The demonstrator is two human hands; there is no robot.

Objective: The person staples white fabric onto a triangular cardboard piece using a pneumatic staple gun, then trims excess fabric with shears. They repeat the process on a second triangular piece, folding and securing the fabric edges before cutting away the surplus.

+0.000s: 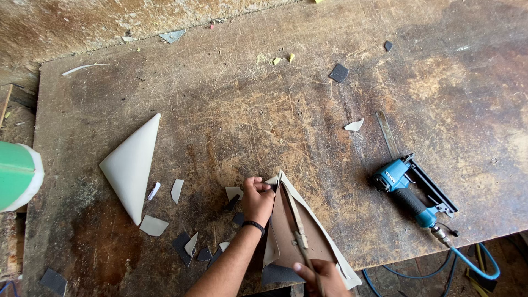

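Observation:
My left hand grips the pointed top of a triangular wooden piece wrapped in cream fabric, its brown underside facing up. A black band sits on that wrist. My right hand is at the bottom edge of the view, holding a pair of scissors whose blades run up along the underside of the piece toward the tip. The cream fabric folds over both long edges of the triangle.
A finished cream triangular piece lies to the left. A blue pneumatic stapler with a blue hose rests at the right. Cream and black fabric scraps litter the worn wooden workbench. A green roll sits far left.

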